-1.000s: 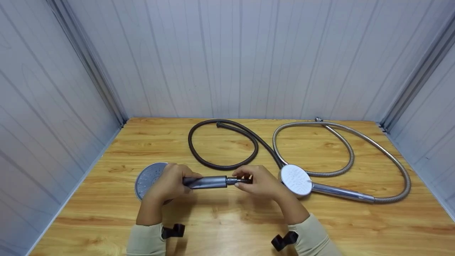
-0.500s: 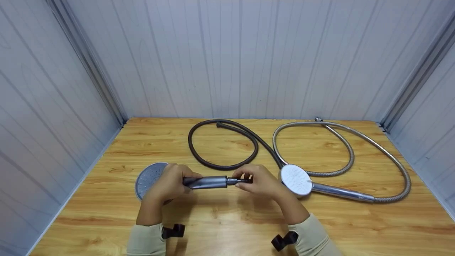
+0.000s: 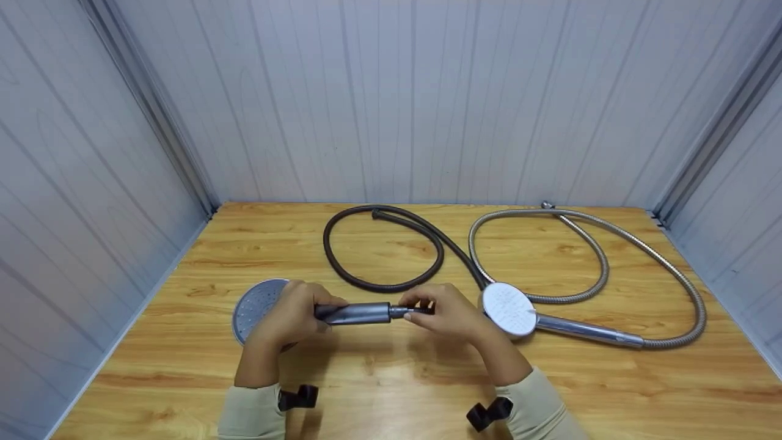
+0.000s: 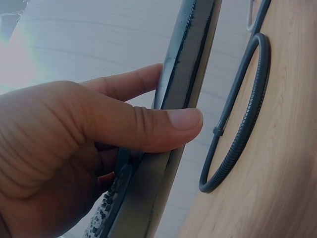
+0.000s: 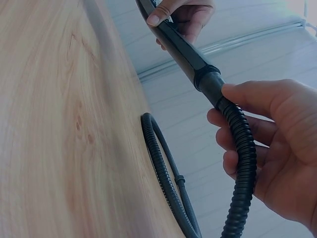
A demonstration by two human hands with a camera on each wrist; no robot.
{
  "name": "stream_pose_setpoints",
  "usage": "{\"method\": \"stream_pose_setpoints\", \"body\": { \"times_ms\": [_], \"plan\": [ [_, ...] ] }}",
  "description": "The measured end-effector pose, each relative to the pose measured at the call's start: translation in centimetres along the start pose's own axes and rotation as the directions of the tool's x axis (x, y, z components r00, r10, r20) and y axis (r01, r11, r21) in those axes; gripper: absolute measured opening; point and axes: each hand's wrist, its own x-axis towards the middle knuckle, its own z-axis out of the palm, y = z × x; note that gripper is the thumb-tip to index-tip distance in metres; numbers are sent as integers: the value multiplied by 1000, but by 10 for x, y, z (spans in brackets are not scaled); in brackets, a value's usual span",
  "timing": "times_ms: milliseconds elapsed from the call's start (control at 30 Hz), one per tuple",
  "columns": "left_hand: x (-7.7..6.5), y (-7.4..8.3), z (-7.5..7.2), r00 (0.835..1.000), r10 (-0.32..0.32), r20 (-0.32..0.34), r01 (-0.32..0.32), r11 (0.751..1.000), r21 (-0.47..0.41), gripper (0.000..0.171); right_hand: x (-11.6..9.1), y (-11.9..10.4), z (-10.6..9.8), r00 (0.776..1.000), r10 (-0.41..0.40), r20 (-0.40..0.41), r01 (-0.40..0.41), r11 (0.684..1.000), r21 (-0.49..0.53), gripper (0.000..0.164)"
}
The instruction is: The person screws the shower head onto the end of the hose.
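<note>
My left hand grips the dark grey hand shower around its handle, near the round spray face. In the left wrist view the thumb lies across the handle. At the handle's other end, my right hand pinches the end fitting of a black ribbed shower hose between thumb and fingers. Handle and fitting meet in line; how far they are threaded together I cannot tell. From the fitting the hose bends down past the right palm, which hides part of it in the head view.
The hose's far part lies looped on the wooden table. To the right lies a second hand shower, white-faced and chrome-handled, joined to a silver hose. Pale panel walls stand at the back and sides.
The fingers of my right hand shift slightly around the hose's end fitting. My left hand and the hand shower stay in place.
</note>
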Motion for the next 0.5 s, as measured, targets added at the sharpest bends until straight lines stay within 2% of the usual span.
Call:
{"method": "stream_pose_setpoints", "body": {
  "times_ms": [500],
  "plan": [
    [0, 0, 1, 1000, 10, -5, -10, 1000, 0, 56, -1, -1, 0, 1000, 1, -5, -1, 999, -35, 17]
  ]
}}
